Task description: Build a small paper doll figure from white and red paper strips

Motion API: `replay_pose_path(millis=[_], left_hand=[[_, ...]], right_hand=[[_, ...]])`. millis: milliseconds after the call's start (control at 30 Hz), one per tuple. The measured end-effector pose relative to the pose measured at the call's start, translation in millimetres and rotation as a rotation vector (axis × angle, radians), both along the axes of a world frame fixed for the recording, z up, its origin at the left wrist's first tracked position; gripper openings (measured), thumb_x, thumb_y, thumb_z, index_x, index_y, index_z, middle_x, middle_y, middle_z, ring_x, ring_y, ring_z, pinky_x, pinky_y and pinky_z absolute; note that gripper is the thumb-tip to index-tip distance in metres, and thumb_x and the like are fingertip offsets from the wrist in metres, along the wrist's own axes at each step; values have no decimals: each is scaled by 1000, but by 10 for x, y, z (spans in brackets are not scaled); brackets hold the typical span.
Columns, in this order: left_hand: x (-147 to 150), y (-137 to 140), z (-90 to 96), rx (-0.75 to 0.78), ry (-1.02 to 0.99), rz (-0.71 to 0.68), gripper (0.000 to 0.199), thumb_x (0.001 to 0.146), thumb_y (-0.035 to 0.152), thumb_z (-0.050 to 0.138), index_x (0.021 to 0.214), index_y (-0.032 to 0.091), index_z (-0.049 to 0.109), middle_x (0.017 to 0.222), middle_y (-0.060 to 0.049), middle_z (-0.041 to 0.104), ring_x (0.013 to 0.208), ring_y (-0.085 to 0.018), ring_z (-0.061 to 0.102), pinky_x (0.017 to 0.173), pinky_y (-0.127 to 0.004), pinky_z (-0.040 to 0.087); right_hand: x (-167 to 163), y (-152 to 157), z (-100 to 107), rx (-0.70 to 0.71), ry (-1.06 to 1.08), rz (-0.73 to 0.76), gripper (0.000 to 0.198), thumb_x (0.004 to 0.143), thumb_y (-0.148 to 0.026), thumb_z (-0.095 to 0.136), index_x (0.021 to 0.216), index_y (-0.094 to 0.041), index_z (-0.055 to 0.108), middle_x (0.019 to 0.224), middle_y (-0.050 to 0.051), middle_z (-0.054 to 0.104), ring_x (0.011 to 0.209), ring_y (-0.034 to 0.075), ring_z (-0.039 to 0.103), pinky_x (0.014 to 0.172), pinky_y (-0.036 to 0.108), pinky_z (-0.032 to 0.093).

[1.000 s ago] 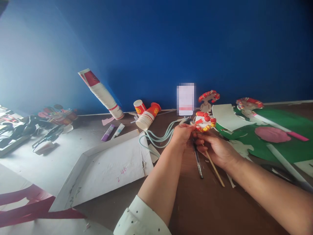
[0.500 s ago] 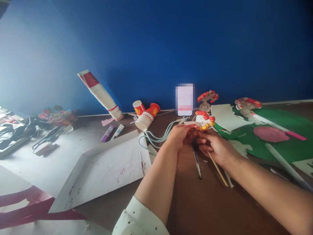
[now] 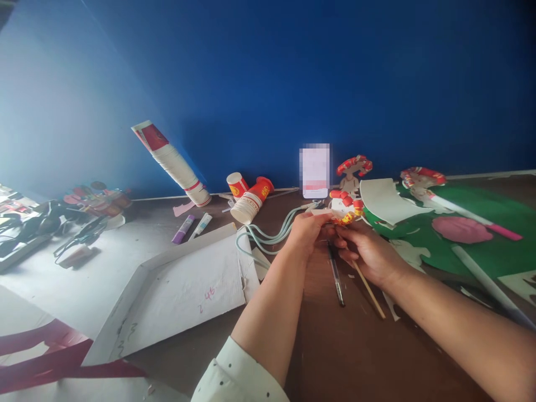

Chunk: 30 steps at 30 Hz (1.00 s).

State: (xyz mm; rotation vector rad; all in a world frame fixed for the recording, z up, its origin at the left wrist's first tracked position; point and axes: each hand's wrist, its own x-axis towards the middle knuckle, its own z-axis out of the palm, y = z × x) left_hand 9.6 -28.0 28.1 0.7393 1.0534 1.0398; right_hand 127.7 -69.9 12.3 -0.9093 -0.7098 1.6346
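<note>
My left hand [image 3: 308, 231] is closed on the left edge of a white paper cutout [image 3: 338, 208] trimmed with puffy red and yellow pieces. My right hand [image 3: 372, 252] meets it from the other side, its fingers wrapped round a thin wooden stick [image 3: 370, 292] that slants down toward me. The stick's upper end runs up to the cutout, but fingers hide whether the two are joined. Below the hands, a black pen [image 3: 336, 277] lies on the brown table [image 3: 335, 352].
Two similar red-trimmed cutouts [image 3: 354, 166] [image 3: 422, 177] are at the back right, near green paper [image 3: 452, 212] and a white marker [image 3: 463, 209]. A phone [image 3: 315, 173] leans on the blue wall. Paper cups [image 3: 247, 206], glue sticks [image 3: 183, 229], cables [image 3: 278, 237] and a cardboard lid [image 3: 180, 290] sit left.
Both hands stay nearly in place. The wooden stick's lower end has swung slightly left, and the cutout has shifted a little left, partly with a small camera movement.
</note>
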Motion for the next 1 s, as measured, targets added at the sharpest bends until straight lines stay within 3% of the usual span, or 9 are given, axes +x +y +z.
replay_pose_path(millis=[433,800,900,1000], left_hand=[[23,14,-66,60,76,31,7,75,15,74,81,10,73,72,-5,68,56,-9,58,57,-21,46],[-137,47,7,72,317,-113,9,84,17,68,85,13,77,70,-3,68,64,-11,59,64,-24,50],[-184,72,18,53,327,-45,8,85,17,68,84,13,75,76,-4,70,64,-10,59,62,-23,50],[-261,94,60,32,311,60,18,88,29,68,83,12,71,85,-7,72,64,-11,61,58,-22,50]], right_hand=[[-55,14,-59,-25,73,-59,27,59,-14,84,82,-18,71,75,-2,58,53,3,43,32,8,25],[23,59,9,-154,216,-127,27,59,-1,72,79,-17,66,74,-1,60,47,2,41,28,6,25],[27,67,0,-179,210,-129,23,61,1,70,75,-17,64,73,1,62,46,2,38,28,6,25],[32,76,-7,-180,197,-141,21,63,1,68,72,-17,63,72,1,62,45,2,36,27,6,25]])
